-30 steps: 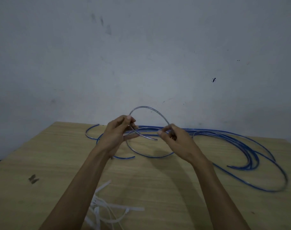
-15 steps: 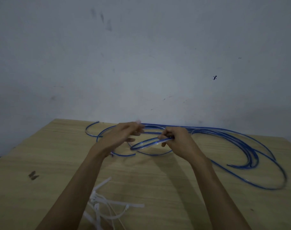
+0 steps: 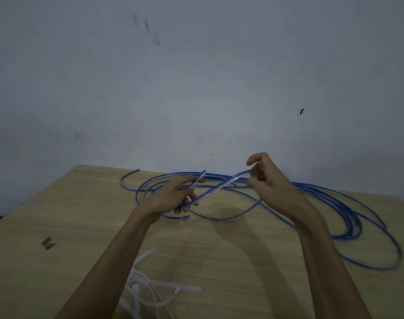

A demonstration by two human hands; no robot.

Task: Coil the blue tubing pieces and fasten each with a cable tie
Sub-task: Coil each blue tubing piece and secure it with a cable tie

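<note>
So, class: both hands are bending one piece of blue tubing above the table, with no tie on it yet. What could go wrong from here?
1. The left hand and right hand hold the blue tubing piece only at its ends; springy tubing may snap open if one grip slips.
2. It hangs over the loose tubing pile, so loops could tangle.
3. The cable ties lie near the table's front edge; fetching one likely means freeing a hand, and the coil may unwind.

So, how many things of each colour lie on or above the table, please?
Blue tubing held in both hands: 1
Blue tubing heap on the table: 1, pieces uncountable
White cable tie pile: 1, ties uncountable
Dark small object: 1
Total: 4
</note>
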